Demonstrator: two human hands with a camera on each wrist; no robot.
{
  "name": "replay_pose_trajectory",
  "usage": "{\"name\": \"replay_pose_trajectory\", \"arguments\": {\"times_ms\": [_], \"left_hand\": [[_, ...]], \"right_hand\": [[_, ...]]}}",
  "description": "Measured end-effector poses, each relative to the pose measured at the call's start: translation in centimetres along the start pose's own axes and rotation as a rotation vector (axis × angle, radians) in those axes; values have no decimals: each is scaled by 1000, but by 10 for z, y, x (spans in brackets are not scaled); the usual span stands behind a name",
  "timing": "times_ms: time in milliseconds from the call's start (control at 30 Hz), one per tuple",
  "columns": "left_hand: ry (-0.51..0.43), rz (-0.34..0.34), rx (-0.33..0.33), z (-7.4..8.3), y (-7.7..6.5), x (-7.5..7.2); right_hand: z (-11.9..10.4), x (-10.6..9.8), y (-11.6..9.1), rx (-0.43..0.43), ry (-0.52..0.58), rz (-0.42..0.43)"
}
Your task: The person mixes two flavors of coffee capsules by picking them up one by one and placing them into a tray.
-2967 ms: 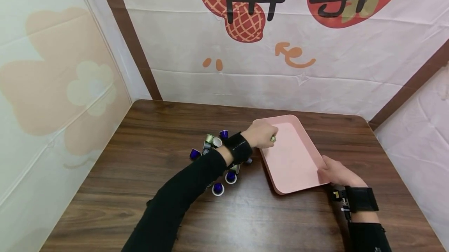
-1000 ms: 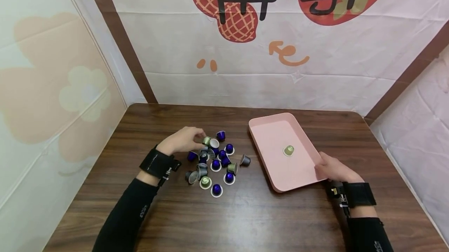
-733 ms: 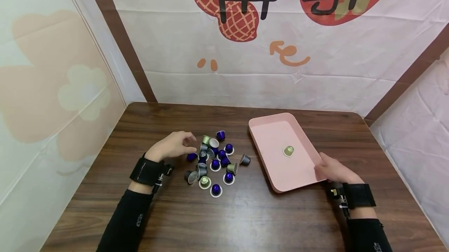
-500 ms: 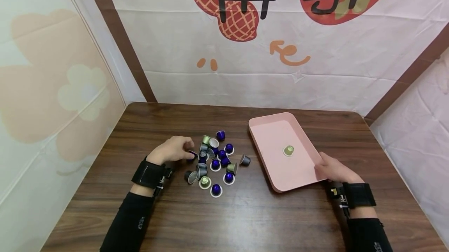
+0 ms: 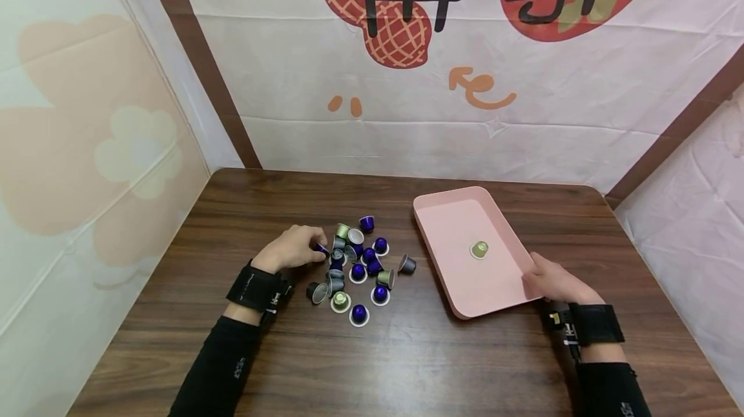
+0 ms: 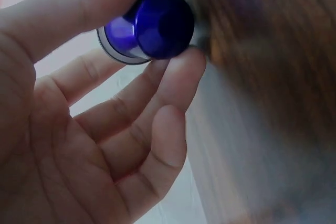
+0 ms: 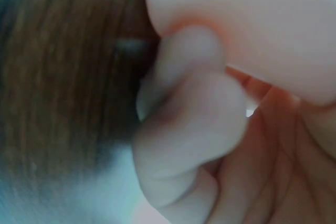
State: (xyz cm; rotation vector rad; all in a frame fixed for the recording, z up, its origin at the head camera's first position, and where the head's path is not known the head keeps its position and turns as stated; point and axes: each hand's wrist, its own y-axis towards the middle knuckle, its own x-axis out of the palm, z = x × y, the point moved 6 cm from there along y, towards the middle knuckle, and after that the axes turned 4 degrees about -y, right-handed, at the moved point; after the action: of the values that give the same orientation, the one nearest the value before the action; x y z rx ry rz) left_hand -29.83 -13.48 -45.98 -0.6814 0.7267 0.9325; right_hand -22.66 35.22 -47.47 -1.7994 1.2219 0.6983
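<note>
At the left edge of the pile, my left hand (image 5: 293,248) pinches a blue coffee capsule (image 6: 157,27) between thumb and fingertips; the left wrist view shows its shiny dome and pale rim. My right hand (image 5: 559,280) grips the near right side of a pink tray (image 5: 465,281), thumb over the rim. In the right wrist view its curled fingers (image 7: 194,124) press under the tray's edge. One green capsule (image 5: 479,250) stands rim-down inside the tray.
Several blue, grey and green capsules lie mid-table, among them a grey capsule (image 5: 407,265) off to the right and a blue capsule (image 5: 359,314) at the front. The wooden table (image 5: 442,365) ends at a printed cloth backdrop (image 5: 407,146).
The left hand released the green capsule in the tray and returned to the pile. It shifted from the back capsules to the leftmost blue one and pinched it. The right hand kept its grip.
</note>
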Motion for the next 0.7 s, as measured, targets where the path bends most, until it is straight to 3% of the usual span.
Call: {"name": "replay_pose_trajectory", "arguments": {"times_ms": [167, 267, 367, 500, 700], "left_hand": [[8, 60, 6, 6, 1, -10], [26, 104, 27, 18, 4, -19], [72, 123, 66, 39, 12, -28], [134, 85, 118, 76, 28, -35], [179, 20, 188, 125, 59, -27]], "right_hand": [[-2, -2, -2, -10, -5, 3], [-2, -2, -1, -21, 7, 9], [-2, 0, 0, -18, 17, 4], [-2, 1, 1, -22, 5, 2], [-4, 0, -1, -28, -4, -6]]}}
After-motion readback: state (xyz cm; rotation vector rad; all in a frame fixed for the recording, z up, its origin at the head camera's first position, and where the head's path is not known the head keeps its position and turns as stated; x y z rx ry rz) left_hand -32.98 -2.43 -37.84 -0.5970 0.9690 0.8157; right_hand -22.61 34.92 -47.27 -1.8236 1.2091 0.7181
